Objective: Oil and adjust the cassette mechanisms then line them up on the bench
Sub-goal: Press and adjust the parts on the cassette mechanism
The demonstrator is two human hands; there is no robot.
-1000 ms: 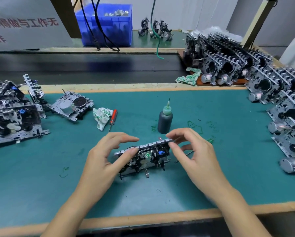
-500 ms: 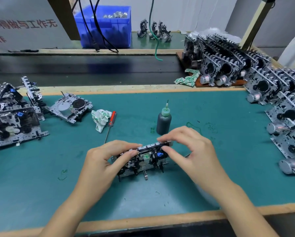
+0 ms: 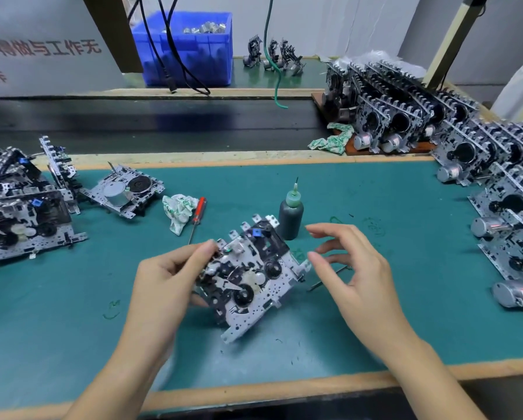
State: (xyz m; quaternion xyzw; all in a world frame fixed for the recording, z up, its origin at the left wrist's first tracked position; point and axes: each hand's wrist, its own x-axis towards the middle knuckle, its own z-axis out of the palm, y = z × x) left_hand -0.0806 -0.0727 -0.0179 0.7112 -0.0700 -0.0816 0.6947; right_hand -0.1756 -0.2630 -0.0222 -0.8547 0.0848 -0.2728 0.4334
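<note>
Mechanism (image 3: 248,277) one, gripped by left hand (image 3: 166,286); oil bottle (image 3: 290,218) one.

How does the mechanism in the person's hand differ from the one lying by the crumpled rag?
The held mechanism is tilted up off the green mat, gripped at its left edge by the left hand; the loose mechanism lies on the mat, untouched. The held one shows black reels and gears; the loose one shows a silver motor can and a black flywheel. Both are perforated silver metal frames.
</note>
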